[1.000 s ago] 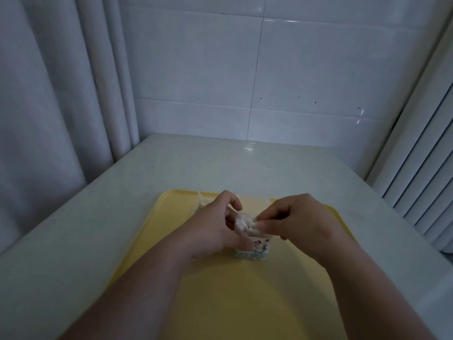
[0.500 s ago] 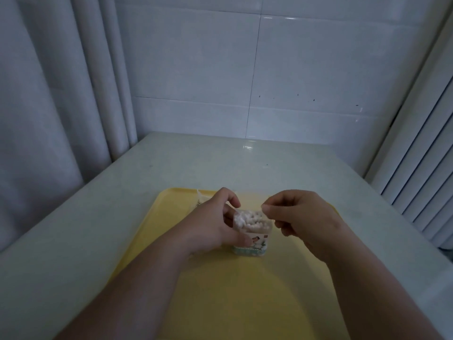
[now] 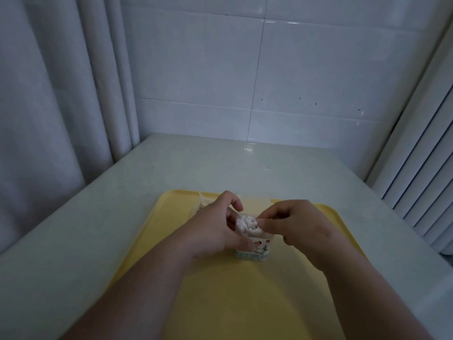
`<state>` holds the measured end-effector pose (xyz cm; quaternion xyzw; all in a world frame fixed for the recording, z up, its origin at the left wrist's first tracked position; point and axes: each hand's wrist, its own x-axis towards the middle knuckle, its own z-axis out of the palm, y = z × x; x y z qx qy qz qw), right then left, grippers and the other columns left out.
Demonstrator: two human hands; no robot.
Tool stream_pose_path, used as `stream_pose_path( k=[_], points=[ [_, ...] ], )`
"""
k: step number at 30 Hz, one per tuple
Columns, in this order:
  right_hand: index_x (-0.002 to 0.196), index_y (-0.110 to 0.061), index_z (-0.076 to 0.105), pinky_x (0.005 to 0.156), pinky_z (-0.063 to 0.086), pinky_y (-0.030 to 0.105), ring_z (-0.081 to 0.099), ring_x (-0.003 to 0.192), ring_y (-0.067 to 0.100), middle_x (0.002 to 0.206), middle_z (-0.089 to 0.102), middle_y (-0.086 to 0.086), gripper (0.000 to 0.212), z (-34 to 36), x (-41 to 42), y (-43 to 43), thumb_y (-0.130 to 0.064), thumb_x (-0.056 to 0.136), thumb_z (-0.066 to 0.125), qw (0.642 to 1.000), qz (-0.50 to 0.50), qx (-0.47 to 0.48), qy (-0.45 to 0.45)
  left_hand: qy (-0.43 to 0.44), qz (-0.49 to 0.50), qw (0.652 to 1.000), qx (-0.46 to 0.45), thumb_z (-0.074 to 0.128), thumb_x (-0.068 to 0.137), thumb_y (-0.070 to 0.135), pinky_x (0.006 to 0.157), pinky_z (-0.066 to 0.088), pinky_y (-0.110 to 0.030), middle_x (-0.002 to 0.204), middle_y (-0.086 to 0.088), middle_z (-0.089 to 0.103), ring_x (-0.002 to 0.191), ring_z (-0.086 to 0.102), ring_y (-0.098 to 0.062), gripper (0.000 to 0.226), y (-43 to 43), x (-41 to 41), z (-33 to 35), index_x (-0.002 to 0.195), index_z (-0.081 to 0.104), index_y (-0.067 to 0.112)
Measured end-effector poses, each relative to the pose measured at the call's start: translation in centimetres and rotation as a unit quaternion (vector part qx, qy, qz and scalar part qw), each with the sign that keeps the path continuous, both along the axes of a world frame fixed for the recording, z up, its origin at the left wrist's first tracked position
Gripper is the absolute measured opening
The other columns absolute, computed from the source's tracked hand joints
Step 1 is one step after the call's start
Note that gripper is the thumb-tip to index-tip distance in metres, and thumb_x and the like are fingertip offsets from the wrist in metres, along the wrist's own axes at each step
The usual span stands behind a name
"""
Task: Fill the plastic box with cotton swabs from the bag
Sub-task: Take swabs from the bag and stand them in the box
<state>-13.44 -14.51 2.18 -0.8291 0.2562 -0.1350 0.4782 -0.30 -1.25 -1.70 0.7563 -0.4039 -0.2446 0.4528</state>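
A small clear plastic box (image 3: 255,250) with a printed label stands upright on the yellow tray (image 3: 232,290). White cotton swabs (image 3: 246,224) stick up out of its open top. My left hand (image 3: 215,227) grips the box from the left, thumb on its front. My right hand (image 3: 294,222) is at the right of the box top, thumb and fingers pinched at the swab heads. A clear bag (image 3: 204,204) lies flat on the tray behind my left hand, mostly hidden.
The tray sits on a pale table (image 3: 73,241). A tiled wall (image 3: 245,82) stands behind, a curtain (image 3: 49,94) at the left, a ribbed white panel (image 3: 421,180) at the right.
My right hand drew back from the swabs half a second ago and has come in to the box top again. My left hand has stayed on the box.
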Motion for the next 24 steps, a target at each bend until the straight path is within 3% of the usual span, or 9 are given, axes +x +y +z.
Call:
stream_pose_path(
  k=[7,10,14,18,22,24],
  points=[
    [0.074,-0.015,0.076,0.044,0.034,0.016,0.044,0.038,-0.001,0.055,0.061,-0.008,0.006,-0.2,0.1,-0.2,-0.018,0.079,0.074,1.000,-0.009,0.003,0.013,-0.010,-0.005,1.000,0.013,0.092,0.060,0.030,0.078,0.051,-0.034,0.095,0.008,0.067,0.087,0.065,-0.013,0.062,0.2,-0.2,0.4,0.101,0.046,0.036],
    [0.077,-0.010,0.075,0.050,0.031,0.028,0.038,0.051,0.013,0.051,0.050,-0.005,0.015,-0.3,0.0,-0.4,-0.022,0.083,0.071,0.998,-0.006,0.061,-0.010,-0.014,-0.003,1.000,0.012,0.093,0.055,0.032,0.081,0.057,-0.037,0.102,0.005,0.062,0.091,0.067,-0.015,0.064,0.4,0.0,0.6,0.100,0.048,0.038],
    [0.077,-0.006,0.075,0.050,0.030,0.028,0.037,0.054,0.014,0.059,0.045,0.000,0.023,0.0,0.0,-0.4,-0.027,0.086,0.068,0.992,-0.024,0.113,-0.053,-0.015,-0.022,1.000,0.012,0.092,0.054,0.041,0.081,0.054,-0.034,0.106,0.006,0.055,0.083,0.059,-0.013,0.068,0.8,0.0,1.1,0.107,0.050,0.047],
    [0.072,-0.008,0.075,0.050,0.031,0.028,0.038,0.055,0.015,0.059,0.047,0.001,0.023,0.2,0.0,-0.3,-0.027,0.085,0.069,0.990,-0.056,0.104,-0.072,0.015,-0.028,0.999,-0.005,0.082,0.065,0.023,0.074,0.046,-0.031,0.108,-0.001,0.053,0.076,0.051,-0.014,0.070,1.4,0.7,1.6,0.115,0.047,0.058],
    [0.071,-0.012,0.075,0.056,0.035,0.029,0.045,0.054,0.010,0.050,0.054,-0.011,0.024,0.1,0.1,-0.1,-0.031,0.085,0.068,0.992,-0.057,0.068,-0.084,0.020,0.116,0.990,-0.083,0.065,0.070,0.007,0.062,0.044,-0.030,0.099,-0.003,0.056,0.073,0.054,-0.016,0.050,1.0,1.3,1.4,0.104,0.054,0.042],
    [0.072,-0.014,0.074,0.058,0.036,0.027,0.047,0.048,0.001,0.045,0.057,-0.016,0.023,0.1,0.2,0.0,-0.031,0.086,0.067,0.993,-0.056,0.049,-0.093,-0.046,0.229,0.969,-0.082,0.065,0.077,0.005,0.059,0.042,-0.027,0.101,-0.001,0.056,0.075,0.054,-0.016,0.036,0.7,1.7,1.1,0.101,0.055,0.030]
  ],
)
